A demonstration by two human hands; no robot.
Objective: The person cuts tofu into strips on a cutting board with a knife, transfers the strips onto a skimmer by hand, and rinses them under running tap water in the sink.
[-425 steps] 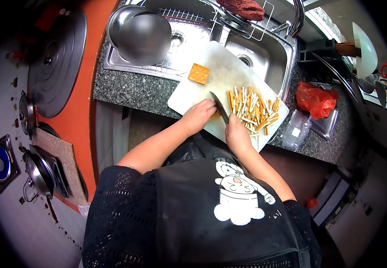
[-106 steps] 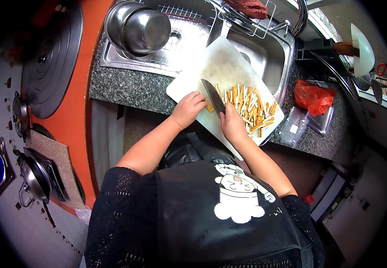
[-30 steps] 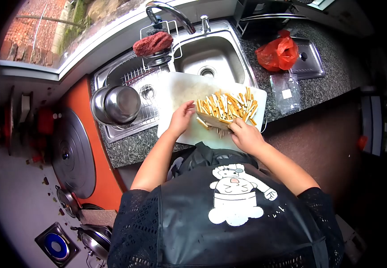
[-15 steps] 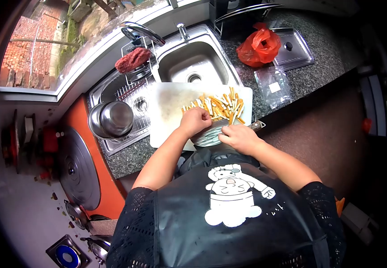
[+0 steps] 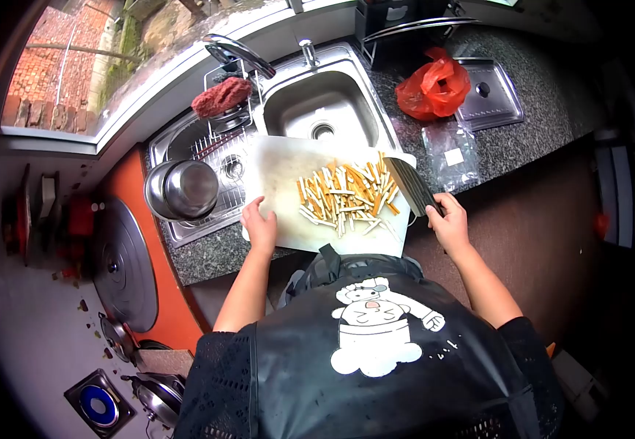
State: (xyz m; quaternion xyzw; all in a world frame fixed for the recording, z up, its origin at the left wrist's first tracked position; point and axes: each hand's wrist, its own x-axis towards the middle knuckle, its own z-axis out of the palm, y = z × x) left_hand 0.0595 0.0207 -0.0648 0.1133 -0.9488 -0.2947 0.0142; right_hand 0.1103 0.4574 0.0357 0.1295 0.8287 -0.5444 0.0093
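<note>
A white cutting board (image 5: 277,175) lies across the sink's front edge and the counter. Orange-and-white strips (image 5: 346,192) are heaped on its middle and right part. My right hand (image 5: 449,222) is closed round the handle of a knife (image 5: 412,188), whose broad dark blade slants up and left over the board's right edge, beside the strips. At the board's left edge is my left hand (image 5: 259,225), fingers apart and holding nothing. It touches or nearly touches the board.
Behind the board is the steel sink (image 5: 317,110) with its faucet (image 5: 240,53). Metal bowls (image 5: 189,190) stand at the left on the drainer. A red plastic bag (image 5: 433,86), a steel lid (image 5: 489,93) and a clear bag (image 5: 450,157) lie on the counter at the right.
The knife has swung from the board's front to its right edge in my right hand. My left hand has come off the blade and moved left. The strips now lie in a fuller heap.
</note>
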